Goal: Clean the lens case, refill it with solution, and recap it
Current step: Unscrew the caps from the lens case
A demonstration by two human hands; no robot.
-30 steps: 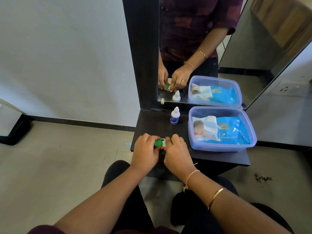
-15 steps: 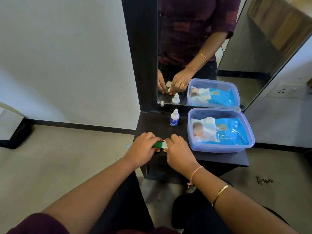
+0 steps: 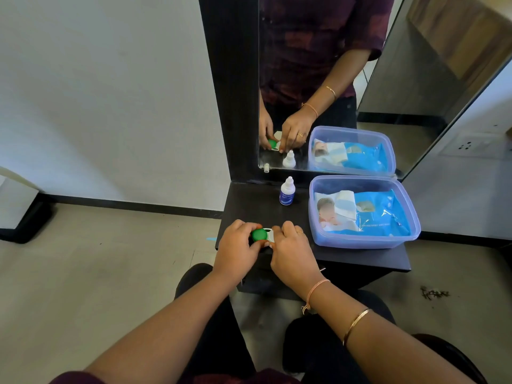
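The lens case is white with a round green cap on its left well. It sits near the front left of the dark shelf. My left hand grips the green cap with its fingertips. My right hand holds the white right side of the case and covers most of it. The small white solution bottle with a blue label stands upright and capped at the back of the shelf, apart from both hands.
A clear plastic tub with a blue pack of wet wipes fills the shelf's right half. A mirror stands behind the shelf. A tiny white cap shows only in the reflection. Floor lies left of the shelf.
The green cap shows more fully between my hands than before, as my left fingers have shifted around it. Both hands stay at the same spot on the shelf.
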